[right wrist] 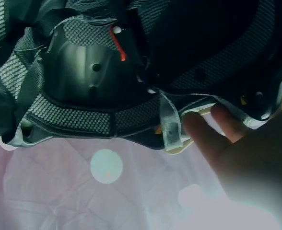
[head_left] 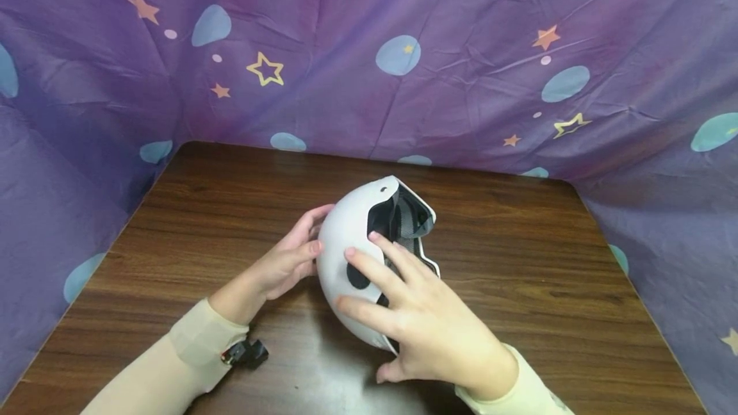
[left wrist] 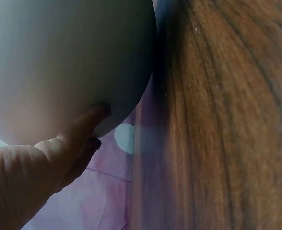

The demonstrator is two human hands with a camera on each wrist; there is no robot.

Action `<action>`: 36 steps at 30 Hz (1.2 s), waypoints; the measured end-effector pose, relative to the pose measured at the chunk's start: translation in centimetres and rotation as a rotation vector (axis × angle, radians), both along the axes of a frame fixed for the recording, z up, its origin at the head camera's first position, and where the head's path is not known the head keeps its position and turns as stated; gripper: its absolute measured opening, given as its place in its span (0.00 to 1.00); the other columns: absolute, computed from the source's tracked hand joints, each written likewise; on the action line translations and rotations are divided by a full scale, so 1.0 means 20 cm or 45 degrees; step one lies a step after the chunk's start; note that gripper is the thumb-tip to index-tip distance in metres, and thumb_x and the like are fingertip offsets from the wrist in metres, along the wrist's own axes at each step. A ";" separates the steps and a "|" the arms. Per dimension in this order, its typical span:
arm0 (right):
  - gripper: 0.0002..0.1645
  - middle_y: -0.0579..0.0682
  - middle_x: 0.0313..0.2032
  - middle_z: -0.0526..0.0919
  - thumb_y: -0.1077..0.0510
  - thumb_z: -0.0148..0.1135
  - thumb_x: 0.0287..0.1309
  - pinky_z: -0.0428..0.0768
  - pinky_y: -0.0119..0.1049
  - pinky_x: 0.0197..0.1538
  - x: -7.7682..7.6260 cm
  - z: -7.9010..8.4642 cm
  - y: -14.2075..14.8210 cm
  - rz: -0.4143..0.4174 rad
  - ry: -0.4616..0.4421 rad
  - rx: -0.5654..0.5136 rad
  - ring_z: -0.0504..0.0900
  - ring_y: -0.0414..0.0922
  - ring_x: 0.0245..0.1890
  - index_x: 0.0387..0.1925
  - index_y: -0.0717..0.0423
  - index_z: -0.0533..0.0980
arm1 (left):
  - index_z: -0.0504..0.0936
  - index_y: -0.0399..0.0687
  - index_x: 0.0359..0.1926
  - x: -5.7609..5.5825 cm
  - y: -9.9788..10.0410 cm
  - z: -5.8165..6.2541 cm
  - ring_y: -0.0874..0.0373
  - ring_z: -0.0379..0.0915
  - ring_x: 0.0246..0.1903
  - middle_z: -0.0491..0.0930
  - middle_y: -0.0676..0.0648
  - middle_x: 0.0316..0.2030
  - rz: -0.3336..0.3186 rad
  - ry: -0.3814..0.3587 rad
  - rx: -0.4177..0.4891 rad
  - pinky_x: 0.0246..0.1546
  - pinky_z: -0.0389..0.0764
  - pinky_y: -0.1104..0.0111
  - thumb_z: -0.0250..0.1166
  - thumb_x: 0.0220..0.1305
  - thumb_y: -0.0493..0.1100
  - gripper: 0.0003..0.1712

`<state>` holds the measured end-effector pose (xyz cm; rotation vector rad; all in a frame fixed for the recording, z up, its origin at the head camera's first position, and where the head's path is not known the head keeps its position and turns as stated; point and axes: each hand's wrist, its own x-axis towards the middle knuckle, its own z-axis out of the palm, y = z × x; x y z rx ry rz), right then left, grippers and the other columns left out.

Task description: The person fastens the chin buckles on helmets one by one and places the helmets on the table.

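A white helmet (head_left: 347,226) lies tipped on its side over the table, its rounded crown to the left and its hollow to the right. Thumb and fingers of my left hand (head_left: 288,260) hold the crown from the left, the thumb on the near surface. My right hand (head_left: 429,312) reaches over the rim with spread fingers on the shell, beside a dark oval spot (head_left: 358,276); its thumb hangs below the edge. Inside, the right wrist view shows black mesh padding (right wrist: 74,117), grey straps (right wrist: 170,124) and a small red tab (right wrist: 118,45).
The dark wood-grain table (head_left: 519,261) carries the helmet. Behind and beside it hangs a purple curtain (head_left: 346,11) with stars and blue ovals. A small black camera (head_left: 246,353) is strapped to the left wrist.
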<state>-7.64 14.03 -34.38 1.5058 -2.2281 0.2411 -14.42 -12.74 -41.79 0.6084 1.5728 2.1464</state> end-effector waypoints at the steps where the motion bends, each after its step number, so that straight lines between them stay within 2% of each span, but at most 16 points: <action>1: 0.63 0.57 0.76 0.65 0.31 0.91 0.09 0.67 0.63 0.73 0.00 0.00 0.00 0.002 -0.003 -0.010 0.60 0.68 0.77 0.60 0.41 0.81 | 0.39 0.43 0.85 0.00 0.00 0.00 0.36 0.59 0.72 0.47 0.29 0.79 -0.005 -0.002 -0.005 0.63 0.76 0.47 0.66 0.72 0.66 0.61; 4: 0.54 0.60 0.72 0.68 0.39 0.89 0.18 0.67 0.62 0.74 -0.01 0.00 -0.01 0.043 0.008 -0.067 0.63 0.70 0.75 0.58 0.43 0.82 | 0.37 0.43 0.85 0.00 0.00 0.00 0.32 0.52 0.76 0.46 0.28 0.80 -0.020 -0.037 -0.047 0.68 0.69 0.40 0.53 0.79 0.67 0.54; 6: 0.45 0.62 0.68 0.71 0.45 0.82 0.25 0.68 0.62 0.73 -0.03 0.00 -0.01 0.089 0.030 -0.116 0.66 0.71 0.72 0.55 0.45 0.83 | 0.35 0.43 0.85 0.00 0.01 0.00 0.30 0.47 0.78 0.45 0.28 0.81 -0.043 -0.091 -0.050 0.70 0.64 0.36 0.41 0.81 0.69 0.50; 9: 0.38 0.63 0.63 0.73 0.49 0.71 0.28 0.69 0.62 0.73 -0.05 0.00 -0.03 0.160 0.058 -0.173 0.70 0.72 0.68 0.51 0.49 0.83 | 0.33 0.45 0.86 -0.02 0.01 -0.01 0.29 0.44 0.79 0.44 0.27 0.81 -0.106 -0.216 -0.015 0.71 0.59 0.33 0.26 0.79 0.73 0.50; 11: 0.36 0.62 0.60 0.74 0.50 0.66 0.28 0.71 0.61 0.71 -0.06 0.00 -0.04 0.185 0.083 -0.196 0.73 0.71 0.65 0.50 0.50 0.83 | 0.32 0.46 0.86 -0.03 0.02 -0.03 0.29 0.44 0.78 0.43 0.27 0.81 -0.167 -0.311 0.024 0.71 0.59 0.31 0.23 0.77 0.75 0.52; 14: 0.35 0.62 0.58 0.75 0.50 0.63 0.30 0.73 0.60 0.70 -0.06 -0.01 -0.05 0.205 0.098 -0.229 0.74 0.71 0.63 0.49 0.51 0.83 | 0.32 0.49 0.86 -0.04 0.03 -0.06 0.30 0.46 0.78 0.43 0.28 0.81 -0.253 -0.395 0.048 0.70 0.60 0.31 0.21 0.75 0.77 0.53; 16: 0.35 0.63 0.59 0.75 0.51 0.63 0.32 0.73 0.62 0.69 -0.07 -0.01 -0.05 0.208 0.104 -0.256 0.74 0.71 0.63 0.50 0.52 0.83 | 0.32 0.50 0.86 -0.04 0.03 -0.06 0.30 0.47 0.77 0.43 0.29 0.81 -0.276 -0.400 0.048 0.69 0.62 0.32 0.22 0.75 0.78 0.53; 19: 0.32 0.65 0.63 0.75 0.51 0.65 0.37 0.73 0.64 0.69 -0.08 -0.02 -0.05 0.189 0.098 -0.286 0.73 0.73 0.64 0.51 0.53 0.83 | 0.32 0.49 0.86 -0.04 0.03 -0.07 0.29 0.46 0.77 0.43 0.29 0.81 -0.266 -0.372 0.040 0.69 0.62 0.31 0.22 0.76 0.78 0.53; 23: 0.29 0.67 0.69 0.73 0.49 0.66 0.46 0.77 0.62 0.65 -0.08 -0.03 -0.06 0.135 0.095 -0.292 0.77 0.68 0.62 0.53 0.53 0.83 | 0.30 0.46 0.86 -0.04 0.03 -0.06 0.27 0.40 0.79 0.39 0.29 0.82 -0.236 -0.342 0.031 0.70 0.58 0.29 0.23 0.76 0.77 0.54; 27: 0.22 0.67 0.70 0.72 0.50 0.61 0.63 0.81 0.56 0.62 -0.07 -0.03 -0.04 0.083 0.084 -0.283 0.80 0.62 0.62 0.55 0.53 0.83 | 0.27 0.44 0.85 -0.03 0.03 -0.05 0.28 0.35 0.80 0.33 0.30 0.83 -0.229 -0.316 0.017 0.70 0.55 0.28 0.23 0.77 0.76 0.54; 30: 0.20 0.66 0.68 0.74 0.51 0.55 0.72 0.82 0.54 0.62 -0.07 -0.04 -0.03 0.063 0.084 -0.280 0.81 0.60 0.63 0.56 0.53 0.83 | 0.26 0.44 0.85 -0.03 0.03 -0.05 0.29 0.33 0.81 0.33 0.30 0.83 -0.228 -0.301 0.006 0.71 0.55 0.28 0.23 0.77 0.75 0.54; 33: 0.20 0.66 0.66 0.75 0.50 0.56 0.69 0.84 0.53 0.59 -0.07 -0.03 -0.03 0.058 0.074 -0.278 0.83 0.59 0.59 0.56 0.53 0.84 | 0.26 0.43 0.85 -0.03 0.03 -0.05 0.27 0.35 0.80 0.34 0.29 0.83 -0.220 -0.298 -0.001 0.71 0.56 0.29 0.23 0.77 0.76 0.54; 36: 0.25 0.67 0.66 0.74 0.48 0.63 0.60 0.86 0.53 0.53 -0.06 -0.02 -0.02 0.054 0.040 -0.279 0.85 0.59 0.53 0.56 0.53 0.83 | 0.28 0.43 0.85 -0.03 0.02 -0.05 0.25 0.39 0.79 0.38 0.27 0.82 -0.206 -0.307 -0.001 0.70 0.58 0.30 0.23 0.77 0.76 0.54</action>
